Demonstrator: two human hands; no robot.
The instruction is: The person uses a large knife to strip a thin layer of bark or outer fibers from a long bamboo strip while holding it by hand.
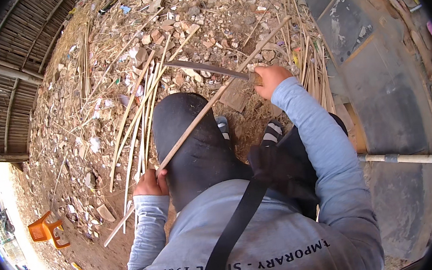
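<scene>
My left hand (pixel 150 184) is closed around the lower part of a long split bamboo strip (pixel 194 128). The strip slants across my left thigh, from beside my left forearm up toward the far right. In my right hand (pixel 273 81) is the wooden handle of a machete (pixel 209 68), its long dark blade pointing left. Near the handle the blade crosses the strip; whether it cuts into the wood I cannot tell. Beside my left knee several loose bamboo strips (pixel 139 116) lie on the ground.
Another bundle of thin strips (pixel 310 63) lies right of my right hand, next to dark flat sheets (pixel 388 87). Broken bricks and stones (pixel 164 33) cover the ground ahead. An orange plastic chair (pixel 46 230) stands far left, below a slatted bamboo wall (pixel 7 98).
</scene>
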